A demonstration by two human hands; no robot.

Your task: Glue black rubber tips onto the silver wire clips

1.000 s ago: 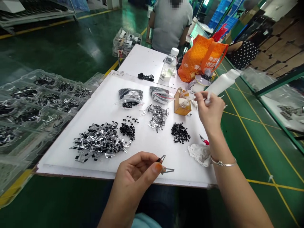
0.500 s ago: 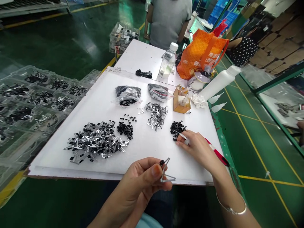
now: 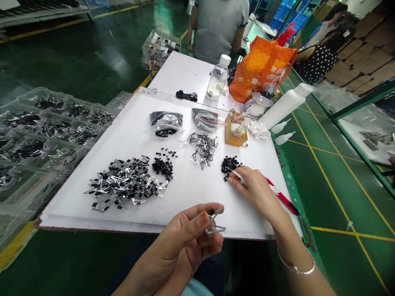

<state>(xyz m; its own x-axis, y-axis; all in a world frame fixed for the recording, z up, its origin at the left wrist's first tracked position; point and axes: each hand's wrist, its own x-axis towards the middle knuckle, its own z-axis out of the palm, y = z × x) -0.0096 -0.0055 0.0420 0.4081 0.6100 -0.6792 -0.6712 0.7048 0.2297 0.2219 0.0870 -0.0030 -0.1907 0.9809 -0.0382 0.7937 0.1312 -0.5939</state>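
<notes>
My left hand [image 3: 193,232] is closed near the table's front edge. Thumb and fingers pinch a small V-shaped metal clip [image 3: 216,229] with a black piece [image 3: 212,211] by its upper end. At the right, my right hand [image 3: 254,189] is closed around a white applicator [image 3: 237,173] with a thin pointed tip; its body is mostly hidden in the palm. The thumb and forefinger tips meet at the near edge of a pile of tiny black pieces [image 3: 230,164]; whether they pinch one I cannot make out.
Left on the table [image 3: 185,197] lies a heap of clips with black pieces [image 3: 123,185]. Bare metal clips [image 3: 203,148] sit mid-table, behind them plastic bags [image 3: 166,121]. A wooden box [image 3: 236,133], white bottle [image 3: 285,107] and red-handled tool [image 3: 282,197] lie right.
The metal clip in my left hand has shifted slightly left and turned a little. My right hand has moved slightly up and left at the black pile, still with the applicator.
</notes>
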